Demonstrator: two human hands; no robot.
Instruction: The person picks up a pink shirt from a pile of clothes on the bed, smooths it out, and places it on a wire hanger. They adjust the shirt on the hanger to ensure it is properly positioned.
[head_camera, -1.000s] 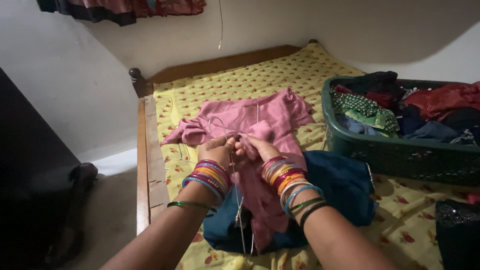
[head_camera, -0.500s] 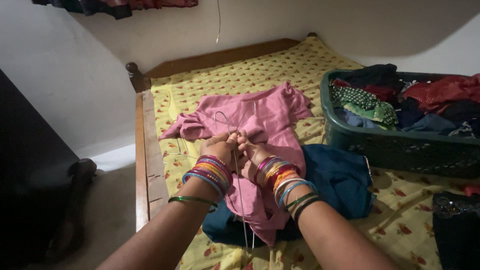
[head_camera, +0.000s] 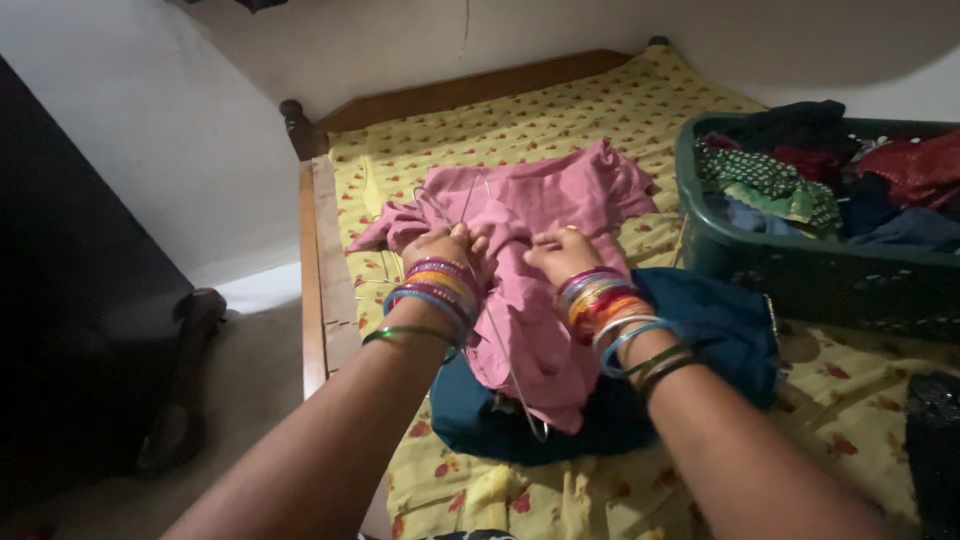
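**Wire hanger tangled in pink cloth**

While both hands grip the pink garment (head_camera: 545, 260) at the middle of the bed (head_camera: 640, 110), a thin wire hanger (head_camera: 490, 310) runs through the cloth; the left hand (head_camera: 447, 250) is closed on fabric and wire together, the right hand (head_camera: 562, 255) is closed on fabric beside it; the wire's end could snag or tear the cloth if tugged, and the garment could slide onto the blue garment (head_camera: 715, 325) beneath it; right of the pink garment stands a green laundry basket (head_camera: 800, 270) heaped with clothes; no packages, labels or signs show.
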